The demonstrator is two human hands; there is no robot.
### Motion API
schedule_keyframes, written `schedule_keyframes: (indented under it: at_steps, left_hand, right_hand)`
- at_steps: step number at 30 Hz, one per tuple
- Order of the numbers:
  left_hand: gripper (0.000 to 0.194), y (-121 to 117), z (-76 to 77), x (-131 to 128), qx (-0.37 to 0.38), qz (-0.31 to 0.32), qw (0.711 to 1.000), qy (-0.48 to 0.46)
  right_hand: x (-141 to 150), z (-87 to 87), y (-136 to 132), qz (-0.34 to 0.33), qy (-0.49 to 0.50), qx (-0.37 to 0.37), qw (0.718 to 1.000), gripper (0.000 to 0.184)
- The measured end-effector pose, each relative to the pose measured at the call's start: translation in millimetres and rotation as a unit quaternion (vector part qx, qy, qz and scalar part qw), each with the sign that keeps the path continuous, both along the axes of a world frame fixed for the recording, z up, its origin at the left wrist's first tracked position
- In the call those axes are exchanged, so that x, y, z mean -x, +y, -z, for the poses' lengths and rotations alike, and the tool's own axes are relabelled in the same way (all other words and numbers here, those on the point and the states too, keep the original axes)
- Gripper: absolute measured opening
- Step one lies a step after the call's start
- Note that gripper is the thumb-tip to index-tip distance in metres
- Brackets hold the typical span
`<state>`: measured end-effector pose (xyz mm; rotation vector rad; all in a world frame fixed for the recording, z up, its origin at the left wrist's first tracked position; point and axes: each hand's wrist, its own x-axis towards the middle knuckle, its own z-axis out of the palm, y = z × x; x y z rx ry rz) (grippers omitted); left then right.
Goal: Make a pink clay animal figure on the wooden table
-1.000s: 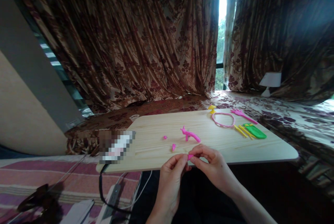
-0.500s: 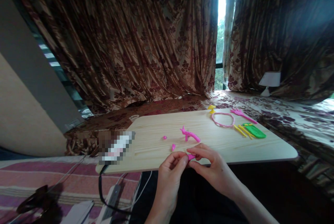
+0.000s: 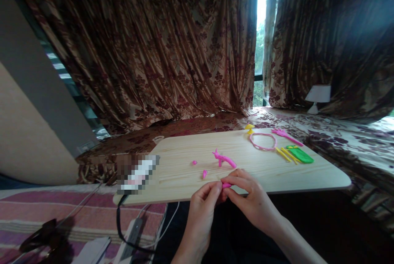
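A small lump of pink modelling clay [image 3: 227,185] is pinched between both hands at the table's near edge. My left hand [image 3: 203,200] grips its left end with thumb and forefinger. From the other side, my right hand [image 3: 250,192] closes its thumb and fingers round it. Just beyond lies a pink clay figure [image 3: 226,160] with a long body and short legs. To its left are a little pink ball [image 3: 194,162] and a pink clay piece [image 3: 205,174], both loose on the wooden table [image 3: 175,153].
On the table's right side lie a pink clay ring [image 3: 263,148], a pink hand-shaped stick [image 3: 287,136], yellow clay strips [image 3: 285,155], a green slab [image 3: 303,155] and a yellow piece [image 3: 249,127]. A blurred-out device [image 3: 138,175] with a black cable sits at the left edge.
Both hands have shifted very slightly, and the pink clay between the fingers shows at a slightly different angle. Everything on the table stays where it was.
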<state>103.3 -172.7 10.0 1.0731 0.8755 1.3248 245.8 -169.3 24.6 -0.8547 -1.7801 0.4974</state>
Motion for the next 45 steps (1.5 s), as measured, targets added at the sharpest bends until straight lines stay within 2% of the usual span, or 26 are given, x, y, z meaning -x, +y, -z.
schedule_keyframes:
  at_steps: [2, 7, 16, 20, 27, 31, 36, 38, 41, 43, 45]
  left_hand:
    - [0.021, 0.7, 0.0, 0.9, 0.002, 0.000, 1.000, 0.000]
    - [0.024, -0.1, -3.4, 0.4, 0.000, 0.012, 1.000, 0.000]
    - [0.025, -0.2, -0.6, 0.3, 0.012, 0.022, 1.000, -0.014]
    - [0.024, 0.8, 0.5, -0.6, 0.017, 0.020, 0.999, -0.023]
    - [0.031, -1.5, -1.8, -0.5, 0.014, 0.025, 1.000, -0.008]
    - [0.027, -2.2, -2.0, 0.7, 0.009, 0.029, 1.000, 0.007]
    - [0.025, -2.3, -1.7, 0.8, 0.008, 0.031, 0.999, 0.010]
    - [0.026, -4.1, -1.6, -1.0, -0.003, 0.037, 0.999, 0.039]
    - [0.029, -4.3, -1.0, -0.2, -0.050, 0.020, 0.986, 0.157]
    - [0.030, 3.5, -0.4, 8.4, -0.076, -0.021, 0.972, 0.222]
    - [0.029, 20.6, 0.9, 25.5, -0.091, -0.087, 0.957, 0.263]
  right_hand:
    - [-1.8, 0.2, -0.4, -0.004, 0.001, 0.007, 1.000, 0.023]
    - [-4.8, -3.9, -2.1, -0.010, -0.007, 0.015, 1.000, 0.014]
    - [-4.5, -3.6, -1.6, -0.009, -0.026, -0.006, 1.000, 0.014]
    - [-5.4, -3.3, -3.6, -0.031, -0.028, -0.007, 0.999, 0.026]
    - [-3.1, -0.9, -2.0, -0.005, -0.016, -0.001, 1.000, 0.012]
    - [-2.1, 1.3, -1.0, 0.006, -0.022, 0.008, 1.000, 0.015]
    - [-3.7, 3.6, -0.9, -0.027, -0.022, 0.016, 0.999, 0.015]
    - [-3.9, 4.1, -1.0, -0.033, -0.024, 0.018, 0.999, 0.020]
    - [-3.5, 6.0, 0.3, -0.032, -0.038, 0.026, 0.998, 0.023]
    - [-3.5, 9.5, 3.5, -0.032, -0.049, 0.036, 0.998, 0.025]
    - [-4.1, 15.1, 8.3, -0.021, -0.051, 0.048, 0.997, 0.034]
